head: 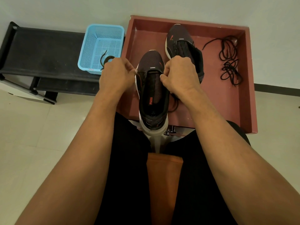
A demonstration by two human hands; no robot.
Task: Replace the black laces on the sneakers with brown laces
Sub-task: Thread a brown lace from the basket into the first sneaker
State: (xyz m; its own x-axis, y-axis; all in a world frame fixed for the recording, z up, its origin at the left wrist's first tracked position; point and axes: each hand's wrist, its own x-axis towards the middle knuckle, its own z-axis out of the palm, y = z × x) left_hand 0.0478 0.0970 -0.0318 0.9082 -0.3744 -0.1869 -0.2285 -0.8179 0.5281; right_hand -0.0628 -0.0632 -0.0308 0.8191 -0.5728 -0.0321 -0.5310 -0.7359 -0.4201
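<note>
Held shoe: the dark mesh sneaker with a white sole (152,88) is held toe-away over the near edge of the red-brown wooden tray (219,103).
Left hand: the left hand (116,75) is curled, its fingers pinching the shoe's left eyelet edge.
Right hand: the right hand (178,73) is curled, pinching a thin dark lace (174,103) at the right eyelet edge. Slack hangs below the wrist, and I cannot tell whether it is brown or black.
Handling: the shoe is probably light, with a soft upper that gives, so steady it by the collar or sole. The lace is limp and is best taken near its stiff tip.
Elsewhere: the second matching sneaker (183,46) and the loose black laces (230,62) lie apart in the tray. Another dark lace (103,60) lies in the light-blue plastic basket (86,51).
Writing: "PUMA" in orange on the insole (150,100). A red scribble on the basket's rim is unreadable.
</note>
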